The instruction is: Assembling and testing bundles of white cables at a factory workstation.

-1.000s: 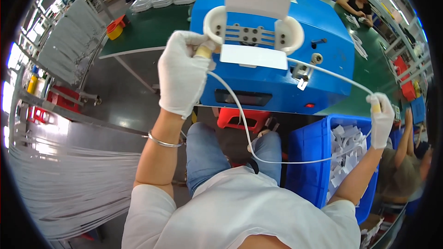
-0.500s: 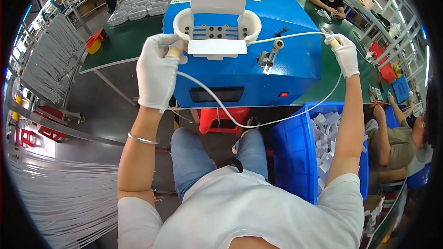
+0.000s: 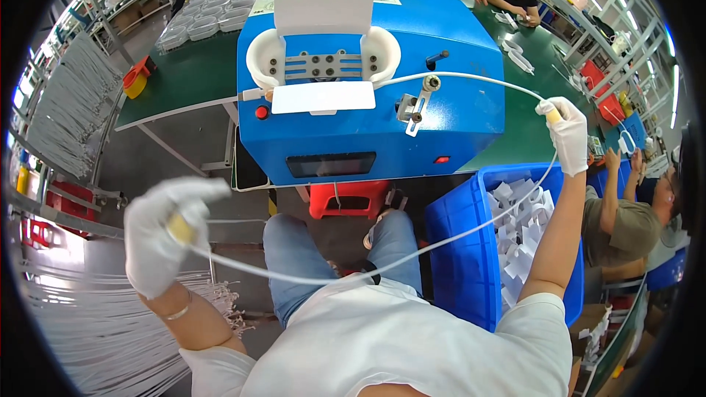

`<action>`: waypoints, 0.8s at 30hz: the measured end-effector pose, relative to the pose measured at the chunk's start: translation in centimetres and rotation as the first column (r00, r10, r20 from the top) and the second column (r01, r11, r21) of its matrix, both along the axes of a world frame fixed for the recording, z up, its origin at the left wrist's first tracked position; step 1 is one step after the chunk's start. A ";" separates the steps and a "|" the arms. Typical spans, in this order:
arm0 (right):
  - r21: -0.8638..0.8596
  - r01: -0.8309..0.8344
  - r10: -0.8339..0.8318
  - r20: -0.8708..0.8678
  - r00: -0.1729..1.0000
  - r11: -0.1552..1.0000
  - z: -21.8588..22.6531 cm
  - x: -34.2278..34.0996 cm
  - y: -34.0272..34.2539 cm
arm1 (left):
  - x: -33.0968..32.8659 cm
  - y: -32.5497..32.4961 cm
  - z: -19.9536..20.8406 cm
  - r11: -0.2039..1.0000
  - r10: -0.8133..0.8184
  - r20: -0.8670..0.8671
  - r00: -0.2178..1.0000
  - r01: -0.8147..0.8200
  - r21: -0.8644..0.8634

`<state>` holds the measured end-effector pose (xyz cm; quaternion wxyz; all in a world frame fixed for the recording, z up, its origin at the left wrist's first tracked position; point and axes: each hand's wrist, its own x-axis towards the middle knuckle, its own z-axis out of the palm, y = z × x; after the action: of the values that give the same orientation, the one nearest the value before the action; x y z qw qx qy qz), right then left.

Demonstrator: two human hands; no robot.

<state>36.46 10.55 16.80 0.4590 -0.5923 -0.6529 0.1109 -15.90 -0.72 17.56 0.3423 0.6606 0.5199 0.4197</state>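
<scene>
In the head view, the white cable [image 3: 471, 76] is pinched by the right hand [image 3: 565, 134]; from there it is strung leftward to the blue machine [image 3: 346, 126] and slung across to the left hand [image 3: 170, 229], whose blurred grip cannot be told. The machine is set beyond both hands, on the green table [image 3: 180, 77].

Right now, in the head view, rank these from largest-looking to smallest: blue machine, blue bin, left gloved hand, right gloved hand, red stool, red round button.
Blue machine
Blue bin
Left gloved hand, blurred
Right gloved hand and red stool: too alike to rank
Red round button
</scene>
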 end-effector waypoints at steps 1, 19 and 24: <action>-0.001 0.007 -0.007 -0.002 1.000 1.000 0.0 0.0 -0.4 | 0.2 0.0 -0.4 0.986 -0.141 0.020 0.990 0.142 -0.088; -0.306 -0.247 0.158 -0.288 0.945 0.919 0.7 -6.5 -1.9 | 13.0 -0.5 -20.8 0.567 -0.376 0.511 0.773 0.628 -0.533; -0.287 -0.327 0.239 -0.300 0.923 0.901 1.4 -8.8 -0.9 | 11.3 -0.1 -23.4 0.616 -0.368 0.332 0.868 0.496 -0.612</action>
<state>27.68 9.66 18.15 0.4125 -0.5394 -0.6392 0.3610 -4.60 -0.81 -5.86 0.6944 0.5548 0.4293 0.1602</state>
